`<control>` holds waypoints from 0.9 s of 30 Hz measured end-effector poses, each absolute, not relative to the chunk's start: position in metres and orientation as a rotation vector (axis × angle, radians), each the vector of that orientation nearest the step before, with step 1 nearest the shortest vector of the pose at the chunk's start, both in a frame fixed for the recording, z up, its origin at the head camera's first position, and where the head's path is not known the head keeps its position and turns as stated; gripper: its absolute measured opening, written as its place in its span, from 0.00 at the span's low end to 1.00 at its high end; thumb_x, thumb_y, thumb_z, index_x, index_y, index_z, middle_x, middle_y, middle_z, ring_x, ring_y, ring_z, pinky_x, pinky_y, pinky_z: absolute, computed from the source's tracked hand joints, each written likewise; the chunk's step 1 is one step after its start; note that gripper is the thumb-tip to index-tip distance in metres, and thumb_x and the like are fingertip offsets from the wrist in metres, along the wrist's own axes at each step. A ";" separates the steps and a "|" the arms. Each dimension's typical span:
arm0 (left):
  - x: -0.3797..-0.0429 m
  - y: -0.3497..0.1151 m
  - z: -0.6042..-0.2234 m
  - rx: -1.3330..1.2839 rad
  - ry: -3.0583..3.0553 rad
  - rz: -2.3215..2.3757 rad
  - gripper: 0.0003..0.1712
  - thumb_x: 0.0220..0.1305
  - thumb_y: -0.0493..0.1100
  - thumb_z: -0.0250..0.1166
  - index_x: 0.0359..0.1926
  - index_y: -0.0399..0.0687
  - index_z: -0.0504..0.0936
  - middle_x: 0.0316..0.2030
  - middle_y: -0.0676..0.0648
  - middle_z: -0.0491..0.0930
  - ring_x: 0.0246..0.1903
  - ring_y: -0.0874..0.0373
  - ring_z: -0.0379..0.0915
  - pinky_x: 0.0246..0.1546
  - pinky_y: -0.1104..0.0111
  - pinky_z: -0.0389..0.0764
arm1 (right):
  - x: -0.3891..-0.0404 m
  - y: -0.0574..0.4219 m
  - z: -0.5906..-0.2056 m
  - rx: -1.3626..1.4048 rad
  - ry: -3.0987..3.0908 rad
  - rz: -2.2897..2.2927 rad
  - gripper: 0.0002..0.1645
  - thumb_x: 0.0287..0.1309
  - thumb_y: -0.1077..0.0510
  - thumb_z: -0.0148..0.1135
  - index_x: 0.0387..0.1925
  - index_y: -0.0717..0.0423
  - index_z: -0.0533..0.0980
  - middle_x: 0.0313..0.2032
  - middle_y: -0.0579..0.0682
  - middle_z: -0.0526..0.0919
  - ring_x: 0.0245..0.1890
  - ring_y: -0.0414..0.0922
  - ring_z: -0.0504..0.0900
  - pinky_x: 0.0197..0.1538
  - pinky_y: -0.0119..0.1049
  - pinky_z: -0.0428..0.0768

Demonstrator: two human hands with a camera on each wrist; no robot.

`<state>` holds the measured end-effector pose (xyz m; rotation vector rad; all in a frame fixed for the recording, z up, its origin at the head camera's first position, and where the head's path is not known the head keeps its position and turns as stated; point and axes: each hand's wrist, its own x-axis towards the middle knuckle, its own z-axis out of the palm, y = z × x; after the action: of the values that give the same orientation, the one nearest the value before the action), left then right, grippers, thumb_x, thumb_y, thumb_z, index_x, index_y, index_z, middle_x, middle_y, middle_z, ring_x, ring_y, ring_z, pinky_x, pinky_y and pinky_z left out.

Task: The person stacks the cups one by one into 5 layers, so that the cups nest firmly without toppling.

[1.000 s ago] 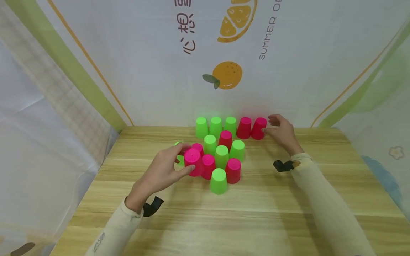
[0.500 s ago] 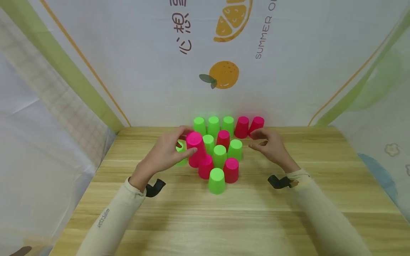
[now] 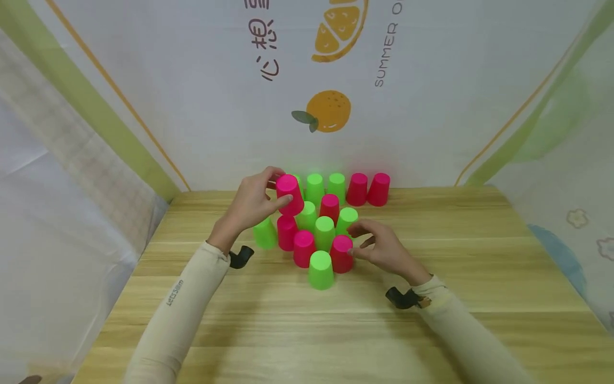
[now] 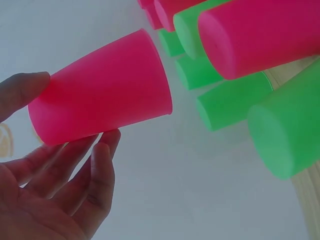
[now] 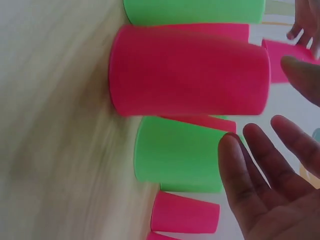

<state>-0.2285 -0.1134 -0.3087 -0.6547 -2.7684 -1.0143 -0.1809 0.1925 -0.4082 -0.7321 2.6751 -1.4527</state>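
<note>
My left hand [image 3: 251, 200] grips an upside-down pink cup [image 3: 289, 194] between thumb and fingers, raised off the table by the left end of the back row. In the left wrist view this pink cup [image 4: 102, 90] is apart from the other cups. My right hand [image 3: 384, 248] is beside the front right pink cup [image 3: 341, 255], thumb and fingers spread. The right wrist view has a gap between that pink cup [image 5: 190, 70] and the thumb, with the fingertips over a green cup [image 5: 182, 150]. Foremost in the group stands a green cup [image 3: 321, 270].
Behind, a row of green cups [image 3: 315, 188] and pink cups [image 3: 357, 189] stands against the printed cloth [image 3: 417, 133]. More inverted cups crowd the middle, including a green one [image 3: 265, 233] at the left. Bare wood table [image 3: 307, 336] lies in front.
The left hand has carried its pink cup up and toward the back. From the right end of the back row, the right hand has come forward and left to the front pink cup.
</note>
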 end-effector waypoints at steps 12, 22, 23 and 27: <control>-0.281 -0.090 -0.303 -0.585 -2.821 -0.955 0.32 0.64 0.49 0.68 0.63 0.39 0.70 0.52 0.40 0.83 0.54 0.44 0.80 0.54 0.55 0.84 | -0.177 0.179 -0.415 -0.701 2.667 -1.381 0.29 0.51 0.62 0.75 0.56 0.62 0.77 0.49 0.56 0.84 0.50 0.51 0.82 0.44 0.32 0.85; -0.319 -0.077 -0.309 -0.473 -2.862 -0.988 0.31 0.65 0.48 0.66 0.63 0.37 0.69 0.52 0.37 0.82 0.53 0.44 0.79 0.53 0.56 0.83 | -0.175 0.177 -0.419 -0.674 2.647 -1.428 0.28 0.52 0.61 0.75 0.55 0.61 0.77 0.49 0.55 0.84 0.49 0.50 0.82 0.44 0.36 0.86; -0.322 -0.077 -0.311 -0.465 -2.870 -0.982 0.31 0.65 0.48 0.66 0.63 0.37 0.69 0.53 0.37 0.81 0.53 0.44 0.78 0.53 0.56 0.83 | -0.174 0.177 -0.420 -0.674 2.649 -1.431 0.28 0.52 0.61 0.75 0.55 0.60 0.77 0.49 0.55 0.84 0.49 0.50 0.82 0.44 0.37 0.86; -0.331 -0.074 -0.316 -0.418 -2.898 -0.975 0.31 0.66 0.48 0.65 0.64 0.36 0.68 0.53 0.36 0.81 0.52 0.43 0.77 0.53 0.55 0.82 | -0.174 0.178 -0.422 -0.681 2.658 -1.430 0.28 0.52 0.61 0.75 0.55 0.60 0.77 0.49 0.54 0.84 0.50 0.50 0.82 0.44 0.36 0.86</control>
<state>-0.3308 -0.0738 -0.3159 -0.4184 -2.8985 -0.9748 -0.1741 0.1781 -0.4220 -0.6810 2.6578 -1.4303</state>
